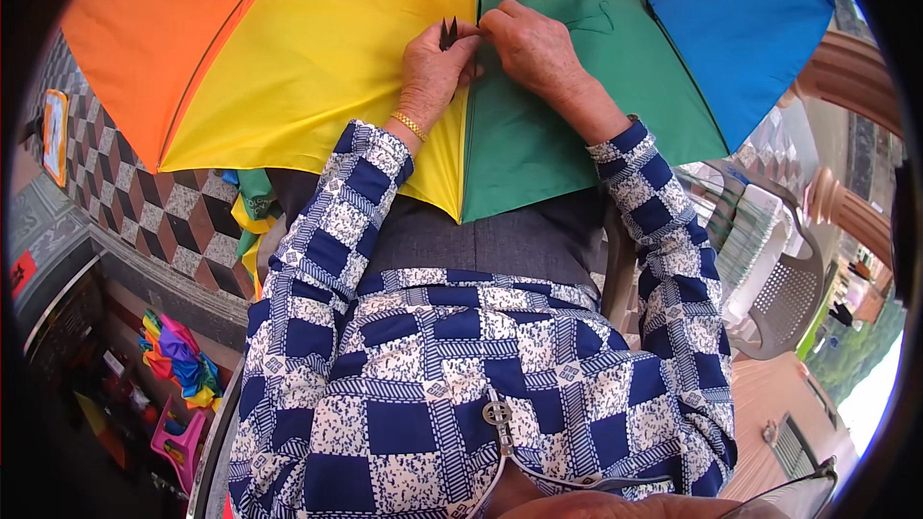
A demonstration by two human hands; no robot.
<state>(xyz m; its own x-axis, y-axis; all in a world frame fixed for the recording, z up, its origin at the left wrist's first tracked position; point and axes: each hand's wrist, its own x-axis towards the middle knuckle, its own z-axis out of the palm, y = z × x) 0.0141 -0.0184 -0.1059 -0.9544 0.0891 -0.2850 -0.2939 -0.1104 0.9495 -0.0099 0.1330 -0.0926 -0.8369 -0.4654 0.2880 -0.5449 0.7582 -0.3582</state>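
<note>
A rainbow umbrella (317,77) lies spread over my lap, its orange, yellow, green and blue panels showing, with thin dark ribs along them. My left hand (433,67) is closed around small black thread snips (448,34), whose two pointed blades stick up past the thumb. Its fingertips meet those of my right hand (531,46) at the rib (468,144) between the yellow and green panels. The right fingers are pinched together there; what they grip is too small to make out. A loop of dark green thread (604,17) lies on the green panel beside the right hand.
At the lower left are a bundle of rainbow cloth (181,360) and a pink plastic stool (178,447). A grey plastic chair (784,303) holding pale folded material stands at the right. Patterned floor tiles (178,221) show at the left.
</note>
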